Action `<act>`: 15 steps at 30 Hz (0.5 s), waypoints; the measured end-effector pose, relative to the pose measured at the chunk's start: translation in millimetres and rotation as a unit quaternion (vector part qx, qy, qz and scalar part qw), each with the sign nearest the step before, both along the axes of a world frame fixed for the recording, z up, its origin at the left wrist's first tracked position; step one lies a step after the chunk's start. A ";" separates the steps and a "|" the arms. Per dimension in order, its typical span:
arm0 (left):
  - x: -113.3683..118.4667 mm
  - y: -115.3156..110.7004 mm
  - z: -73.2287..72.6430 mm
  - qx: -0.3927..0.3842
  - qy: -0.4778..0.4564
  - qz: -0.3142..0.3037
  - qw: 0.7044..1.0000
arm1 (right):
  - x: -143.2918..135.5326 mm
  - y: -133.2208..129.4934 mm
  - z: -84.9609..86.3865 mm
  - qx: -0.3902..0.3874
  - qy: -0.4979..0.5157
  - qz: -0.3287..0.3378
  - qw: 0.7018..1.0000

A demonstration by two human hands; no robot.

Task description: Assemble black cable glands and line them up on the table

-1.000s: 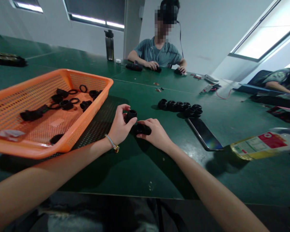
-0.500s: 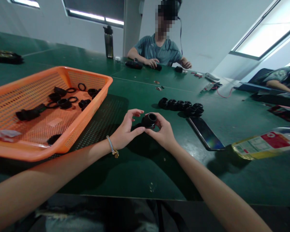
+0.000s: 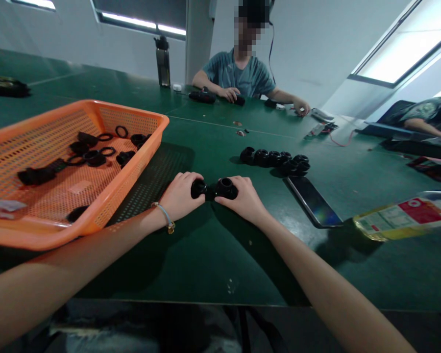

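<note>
Between thumb and fingers, my left hand (image 3: pixel 182 196) grips a rounded black plastic part (image 3: pixel 198 188). My right hand (image 3: pixel 244 198) is closed on a black ring-topped fitting (image 3: pixel 226 187), its round opening facing up. A narrow gap separates the two pieces, just above or on the green table (image 3: pixel 213 255); whether they touch it I cannot tell. Beyond my right hand stands a row of similar black fittings (image 3: pixel 275 159). To the left, an orange basket (image 3: pixel 128 171) holds several loose black fittings (image 3: pixel 94 158) and black rings (image 3: pixel 121 132).
A phone (image 3: pixel 314 202) lies right of my right hand, beside a bottle of yellow liquid (image 3: pixel 400 216) on its side. Across the table a person (image 3: pixel 238 73) handles black parts near a dark water bottle (image 3: pixel 162 61). Another person's arm (image 3: pixel 429 128) shows at far right.
My left hand, open beside the fitting before, has closed on a second black part. The right hand keeps its fitting. Across the table, the person's arm has reached further right.
</note>
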State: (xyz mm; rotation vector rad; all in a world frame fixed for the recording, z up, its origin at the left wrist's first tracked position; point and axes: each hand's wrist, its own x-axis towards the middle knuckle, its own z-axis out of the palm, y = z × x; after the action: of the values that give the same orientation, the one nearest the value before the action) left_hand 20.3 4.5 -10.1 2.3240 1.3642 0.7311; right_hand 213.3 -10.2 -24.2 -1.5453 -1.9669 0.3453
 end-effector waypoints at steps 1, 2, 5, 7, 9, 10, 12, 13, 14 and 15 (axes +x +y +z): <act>-2.0 -0.5 -0.4 -0.013 -0.030 0.006 0.999 | -0.7 -1.2 0.8 -0.004 -0.006 0.008 1.000; -4.1 -0.9 -0.8 -0.028 -0.064 0.009 0.998 | -1.5 -2.2 1.5 -0.009 -0.009 0.016 1.000; -9.2 -1.5 -2.1 -0.073 -0.160 0.008 0.984 | -3.6 -4.4 3.7 -0.018 0.005 0.041 0.999; -10.4 -1.8 -2.8 -0.095 -0.199 -0.006 0.975 | -4.6 -5.5 5.0 -0.015 0.036 0.057 0.998; -9.8 -2.9 -3.1 -0.114 -0.230 -0.024 0.966 | -5.6 -6.8 5.9 -0.023 0.088 0.067 0.994; -9.2 -3.9 -3.0 -0.123 -0.244 -0.035 0.961 | -6.2 -7.4 6.2 -0.032 0.118 0.069 0.990; -7.9 -6.8 -2.3 -0.135 -0.265 -0.055 0.953 | -7.6 -8.4 6.0 -0.054 0.175 0.066 0.981; -7.5 -8.3 -1.8 -0.136 -0.272 -0.061 0.951 | -8.2 -8.6 5.6 -0.062 0.197 0.063 0.976; -7.2 -9.7 -1.4 -0.135 -0.277 -0.065 0.949 | -8.9 -8.6 5.2 -0.069 0.214 0.060 0.973; -7.1 -10.7 -1.1 -0.134 -0.281 -0.066 0.948 | -9.4 -8.5 4.7 -0.075 0.227 0.057 0.969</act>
State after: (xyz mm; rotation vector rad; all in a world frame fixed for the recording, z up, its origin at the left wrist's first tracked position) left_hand 13.2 -6.2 -11.2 1.7816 0.9691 0.9968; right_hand 203.9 -18.7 -19.5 -1.2978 -1.6967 0.8343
